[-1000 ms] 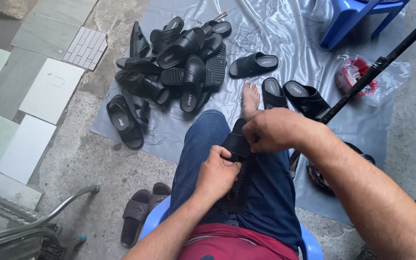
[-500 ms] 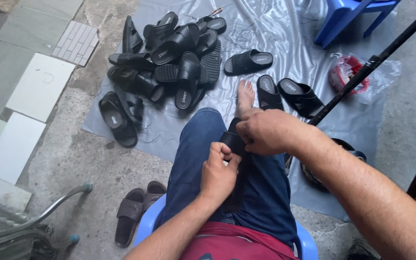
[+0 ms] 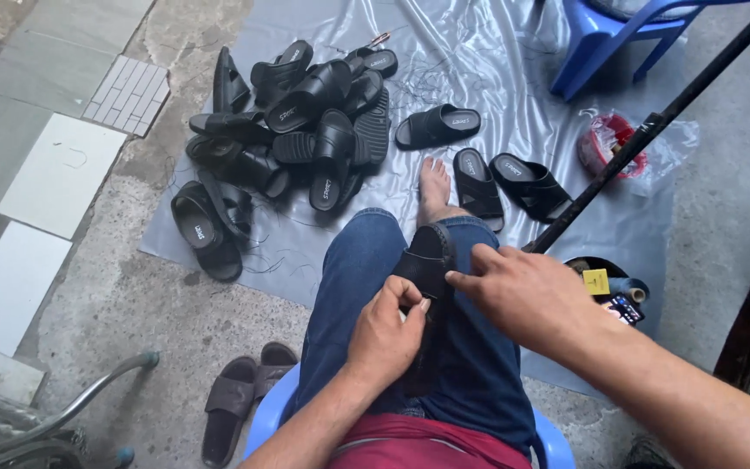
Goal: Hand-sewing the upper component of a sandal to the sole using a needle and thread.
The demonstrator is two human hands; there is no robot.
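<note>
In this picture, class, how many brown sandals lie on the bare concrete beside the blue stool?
2: one brown sandal lies left of the stool, and the second touches its right side, partly hidden by the stool.

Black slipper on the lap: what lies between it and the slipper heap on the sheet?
In the head view, between the black slipper and the heap lie a denim-clad knee and bare plastic sheet.

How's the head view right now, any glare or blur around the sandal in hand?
Head view: daylight is soft, shadows faint. The plastic sheet glares in white streaks. The black sandal between the left hand and right hand stays sharp but dark, hiding surface detail.
</note>
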